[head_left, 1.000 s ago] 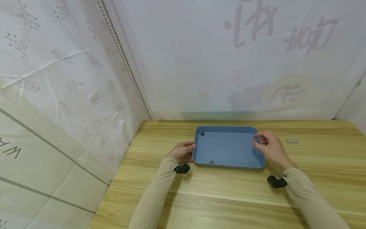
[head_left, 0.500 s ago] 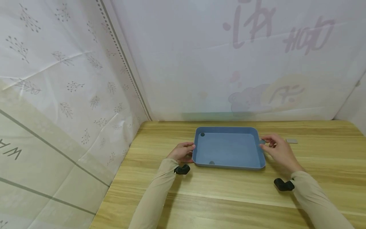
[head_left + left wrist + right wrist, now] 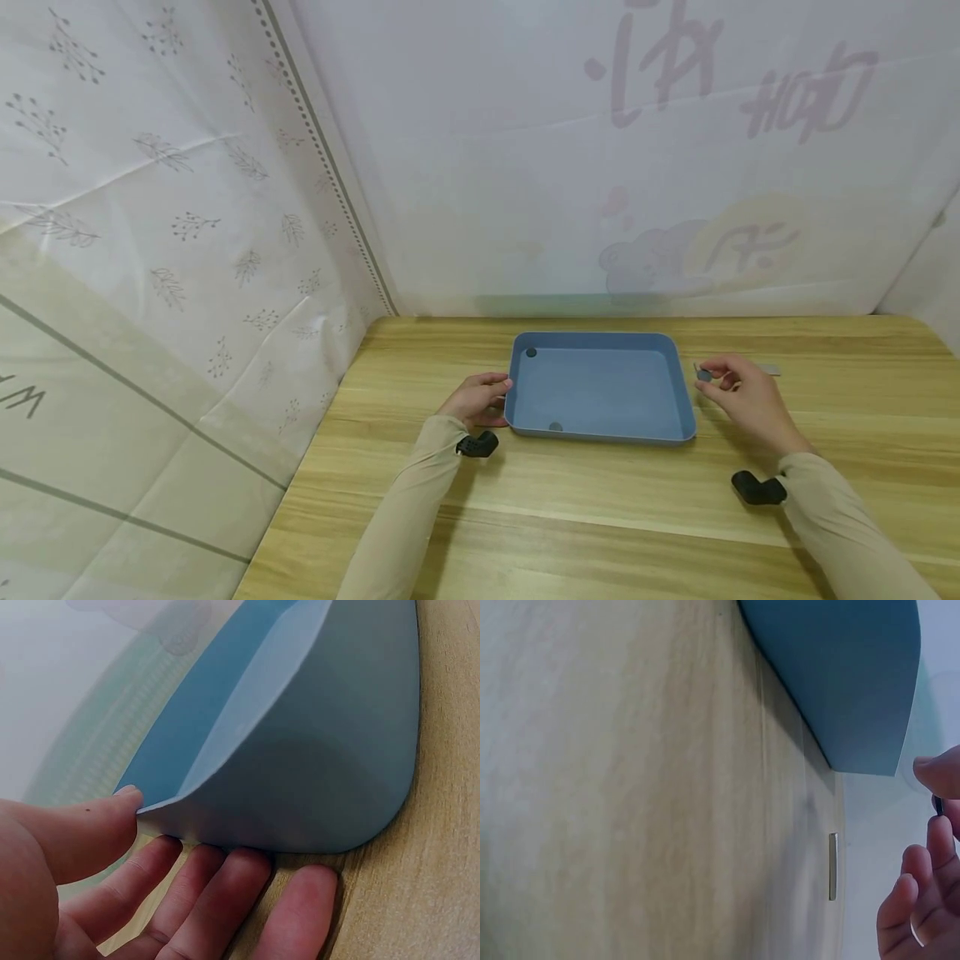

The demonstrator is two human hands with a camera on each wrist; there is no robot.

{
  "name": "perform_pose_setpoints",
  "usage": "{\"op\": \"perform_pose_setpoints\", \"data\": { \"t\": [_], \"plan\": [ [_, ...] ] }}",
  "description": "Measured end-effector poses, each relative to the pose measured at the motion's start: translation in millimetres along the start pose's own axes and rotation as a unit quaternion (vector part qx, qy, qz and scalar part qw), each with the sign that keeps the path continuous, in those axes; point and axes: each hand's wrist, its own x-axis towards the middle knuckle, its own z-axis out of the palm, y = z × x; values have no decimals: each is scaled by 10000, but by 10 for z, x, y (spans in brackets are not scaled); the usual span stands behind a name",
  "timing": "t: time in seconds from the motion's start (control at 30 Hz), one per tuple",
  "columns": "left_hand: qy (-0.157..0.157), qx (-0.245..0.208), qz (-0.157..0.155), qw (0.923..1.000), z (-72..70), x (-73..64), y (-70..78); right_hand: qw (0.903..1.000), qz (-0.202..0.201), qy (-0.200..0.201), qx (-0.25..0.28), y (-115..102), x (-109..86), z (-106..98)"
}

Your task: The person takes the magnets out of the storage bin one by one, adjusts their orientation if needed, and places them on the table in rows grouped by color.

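blue rectangular tray [image 3: 600, 387]: long axis left-right | left hand [image 3: 474, 398]: grips its left end | right hand [image 3: 746, 398]: nearer grey rectangular piece [image 3: 772, 369], just behind | dark round disc [image 3: 703, 376]: pinched in right fingertips, just right of tray

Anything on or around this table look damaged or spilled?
Nothing stands out. The blue tray is upright with no visible damage, and I see no spill on the table. The patterned cloth at left is merely creased.

The tray [image 3: 600, 387] lies left of the right hand [image 3: 753, 402].
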Motion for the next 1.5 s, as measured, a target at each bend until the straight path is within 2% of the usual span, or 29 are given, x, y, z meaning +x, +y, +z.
{"op": "perform_pose_setpoints", "data": {
  "t": [0.37, 0.6, 0.83, 1.17, 1.5],
  "plan": [
    [-118, 41, 144, 9998, -16, -58, 3, 9981, 463, -250, -319, 51, -43, -2],
    [-92, -1, 50, 9999, -27, -25, -22, 9945, 700, -588, -514, 63, -68, -17],
    [-107, 46, 110, 9999, -30, -22, -32, 9933, 742, -724, -513, 54, -82, -2],
    [-150, 60, 141, 9998, -35, -35, -58, 9876, 874, -1164, -589, 63, -70, 0],
    [-164, 83, 138, 9997, -33, -72, -47, 9855, 948, -1288, -571, 56, -85, -7]
  ]
}}
